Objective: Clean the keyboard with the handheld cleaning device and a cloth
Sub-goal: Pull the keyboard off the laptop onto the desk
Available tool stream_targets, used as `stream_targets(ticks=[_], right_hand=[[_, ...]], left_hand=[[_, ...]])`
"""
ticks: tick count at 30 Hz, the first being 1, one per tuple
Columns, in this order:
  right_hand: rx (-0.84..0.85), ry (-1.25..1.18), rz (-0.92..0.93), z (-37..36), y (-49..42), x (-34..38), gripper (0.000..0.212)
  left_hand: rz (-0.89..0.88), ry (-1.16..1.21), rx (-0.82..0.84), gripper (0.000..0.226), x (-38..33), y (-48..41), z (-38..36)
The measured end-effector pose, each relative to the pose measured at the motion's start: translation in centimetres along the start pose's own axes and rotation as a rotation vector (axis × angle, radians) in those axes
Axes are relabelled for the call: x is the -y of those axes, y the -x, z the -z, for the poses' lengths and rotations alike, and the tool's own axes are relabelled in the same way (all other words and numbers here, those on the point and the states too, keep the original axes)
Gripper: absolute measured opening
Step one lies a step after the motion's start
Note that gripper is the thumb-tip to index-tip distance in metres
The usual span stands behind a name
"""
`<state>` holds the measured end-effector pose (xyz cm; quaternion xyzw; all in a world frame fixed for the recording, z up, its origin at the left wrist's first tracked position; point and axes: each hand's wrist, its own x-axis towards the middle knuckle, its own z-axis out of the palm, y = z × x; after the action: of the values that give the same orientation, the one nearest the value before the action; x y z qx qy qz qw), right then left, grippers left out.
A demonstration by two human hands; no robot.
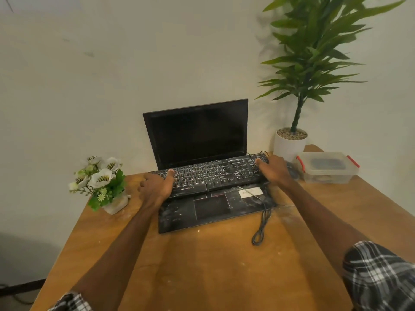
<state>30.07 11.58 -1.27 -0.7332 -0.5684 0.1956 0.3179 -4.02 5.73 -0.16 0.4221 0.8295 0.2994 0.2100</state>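
Your left grip (156,187) and right grip (272,170) each clasp an end of the dust-streaked keyboard (213,173), thumbs on its keys, where it lies across the open laptop (211,207) on the bench (213,265); judged a positioning step, and next you need the cleaning device, not in view.

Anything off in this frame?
Yes. The external keyboard sits atop the open laptop, not on the table, with the left hand and right hand holding its ends. White powdery streaks smear the keyboard, laptop palm rest and table beside the cable.
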Motion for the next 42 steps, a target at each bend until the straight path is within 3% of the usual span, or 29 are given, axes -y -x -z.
stream_targets(ticks=[6,11,16,22,30,34,39,42], right_hand=[[-0.034,-0.077,0.012,4.9,5.6,0.8,0.039],[-0.01,-0.07,0.074,8.8,11.6,-0.5,0.03],[0.005,-0.174,0.018,11.2,18.2,-2.9,0.013],[0.101,-0.107,-0.086,11.3,22.2,-5.8,0.033],[0.169,-0.098,0.01,10.6,24.4,-5.9,0.038],[0.221,-0.046,0.045,10.4,24.5,-4.8,0.051],[0.268,0.018,0.112,10.0,23.8,-4.8,0.091],[0.252,0.025,0.114,9.9,23.4,-4.9,0.098]], left_hand=[[-0.121,0.005,0.044,0.103,0.8,4.5,2.2],[-0.19,-0.002,0.214,0.152,4.4,9.0,4.1],[-0.297,-0.128,0.333,0.165,7.7,14.8,5.8],[-0.246,-0.173,0.341,0.157,9.9,18.4,6.0],[-0.238,-0.264,0.259,0.131,10.8,20.1,5.7],[-0.238,-0.282,0.232,0.139,10.8,20.1,5.7],[-0.24,-0.246,0.222,0.15,10.7,20.8,5.5],[-0.241,-0.24,0.208,0.155,10.7,20.8,5.2]])
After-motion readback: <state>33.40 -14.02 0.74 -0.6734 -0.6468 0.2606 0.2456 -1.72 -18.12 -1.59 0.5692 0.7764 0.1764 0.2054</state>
